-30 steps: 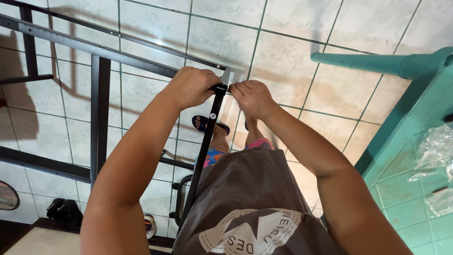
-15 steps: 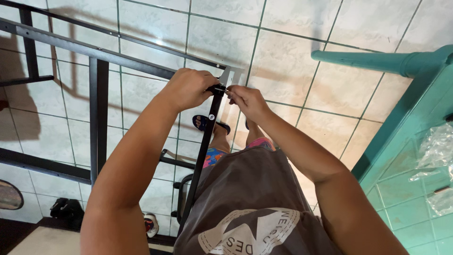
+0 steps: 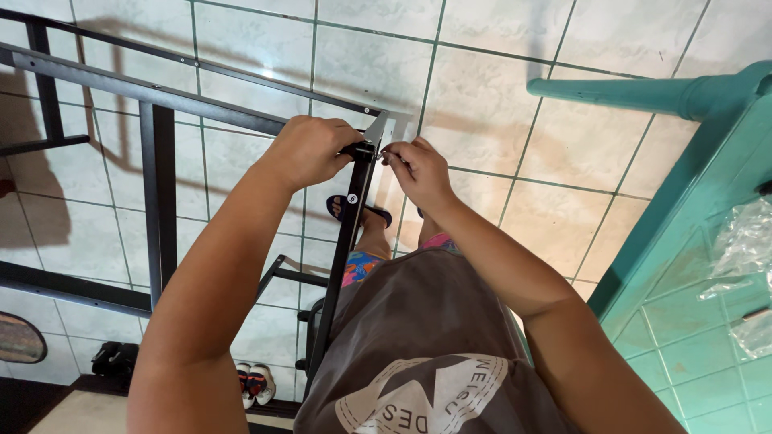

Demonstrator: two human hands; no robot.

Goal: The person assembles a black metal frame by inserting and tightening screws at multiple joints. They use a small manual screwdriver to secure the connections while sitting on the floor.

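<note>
Black metal frame point(image 3: 161, 193) stands upright over the tiled floor point(image 3: 515, 88), its top corner held directly between the two hands. Left hand point(image 3: 310, 151) is closed in a full fist around the end of the upper rail, knuckles up, steadying the corner. Right hand point(image 3: 418, 170) is pinched shut — thumb and fingertips meeting on a small fitting at the joint, just beside a bright metal corner bracket point(image 3: 381, 128); what the fingertips hold is too small to identify. A black vertical post point(image 3: 342, 265) runs down from the joint toward the body, passing in front of a sandalled foot point(image 3: 358, 210).

Compared with the view a second earlier, the right hand has drawn back slightly from the left and tightened into the fingertip pinch, while the left hand has kept its grip; the frame itself has not shifted. The change suggests fine work at the corner joint is under way.

Beyond the right hand, a turquoise desk point(image 3: 691, 265) carries clear plastic bags point(image 3: 744, 241). Below the left forearm, shoes point(image 3: 256, 382) lie on the floor.
</note>
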